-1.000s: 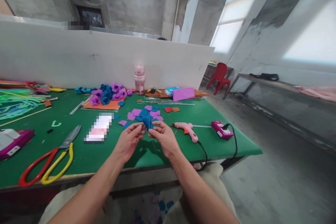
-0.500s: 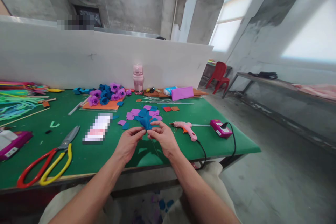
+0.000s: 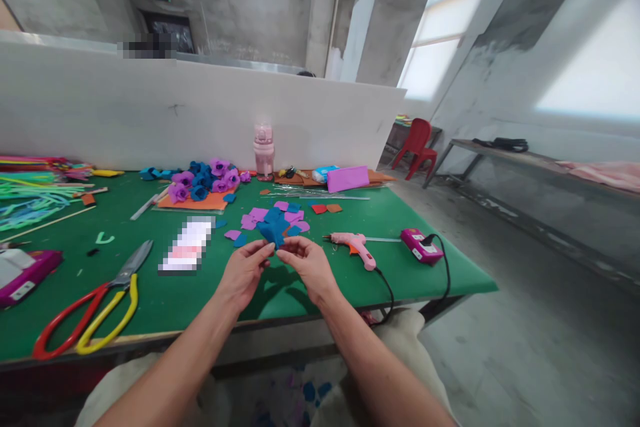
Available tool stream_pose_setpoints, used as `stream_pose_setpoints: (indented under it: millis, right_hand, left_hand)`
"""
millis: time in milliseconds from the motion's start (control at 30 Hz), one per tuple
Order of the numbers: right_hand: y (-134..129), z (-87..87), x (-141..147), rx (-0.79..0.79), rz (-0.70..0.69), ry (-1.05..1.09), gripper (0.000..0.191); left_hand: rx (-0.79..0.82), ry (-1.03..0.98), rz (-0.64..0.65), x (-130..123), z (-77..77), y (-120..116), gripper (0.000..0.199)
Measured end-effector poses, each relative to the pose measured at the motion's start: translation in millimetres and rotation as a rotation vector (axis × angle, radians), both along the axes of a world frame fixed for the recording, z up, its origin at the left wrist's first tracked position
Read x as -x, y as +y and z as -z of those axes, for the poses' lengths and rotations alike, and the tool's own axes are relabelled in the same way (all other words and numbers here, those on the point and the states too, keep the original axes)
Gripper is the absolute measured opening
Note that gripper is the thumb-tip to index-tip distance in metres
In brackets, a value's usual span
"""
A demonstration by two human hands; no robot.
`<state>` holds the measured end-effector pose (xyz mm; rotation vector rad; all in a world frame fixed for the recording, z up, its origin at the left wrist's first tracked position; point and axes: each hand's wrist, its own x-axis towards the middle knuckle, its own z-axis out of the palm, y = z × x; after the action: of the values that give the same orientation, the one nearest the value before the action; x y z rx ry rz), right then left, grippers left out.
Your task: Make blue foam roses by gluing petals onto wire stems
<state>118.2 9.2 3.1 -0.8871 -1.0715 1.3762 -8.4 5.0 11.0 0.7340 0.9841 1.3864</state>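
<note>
Between both hands is a blue paper flower (image 3: 271, 232), held at its base above the green table. My left hand (image 3: 246, 271) pinches the base from the left with thumb and fingers. From the right, my right hand (image 3: 311, 268) has its fingertips closed on the same base. Just behind the flower lies a loose pile of purple paper petals (image 3: 257, 214) and blue ones, partly hidden by it. A pink glue gun (image 3: 354, 245) rests on its side to the right of my right hand.
Large scissors (image 3: 107, 300) with red and yellow handles lie at left, near a blurred-out flat object (image 3: 187, 245). Finished flowers (image 3: 203, 180) sit at the back beside a pink bottle (image 3: 264, 152). A purple power box (image 3: 421, 245) with a black cord is at right.
The flower has turned and tipped slightly to the left in my fingers, showing its petals more broadly. The thin wire seen below it earlier no longer shows clearly.
</note>
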Motion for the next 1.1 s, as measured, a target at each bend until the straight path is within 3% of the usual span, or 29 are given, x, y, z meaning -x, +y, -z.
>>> stream_pose_setpoints:
  millis: [467, 967, 1100]
  right_hand:
    - [-6, 5.6, 17, 0.006, 0.129, 0.106, 0.026]
    - [-10, 8.4, 18, -0.117, 0.169, -0.010, 0.020]
    - [-13, 8.3, 18, -0.176, 0.210, -0.133, 0.017]
  left_hand:
    - [-0.005, -0.004, -0.019, 0, 1.0, 1, 0.028]
    - [-0.039, -0.030, -0.028, -1, 2.6, 0, 0.027]
    - [-0.039, -0.049, -0.043, -2, 2.0, 0, 0.026]
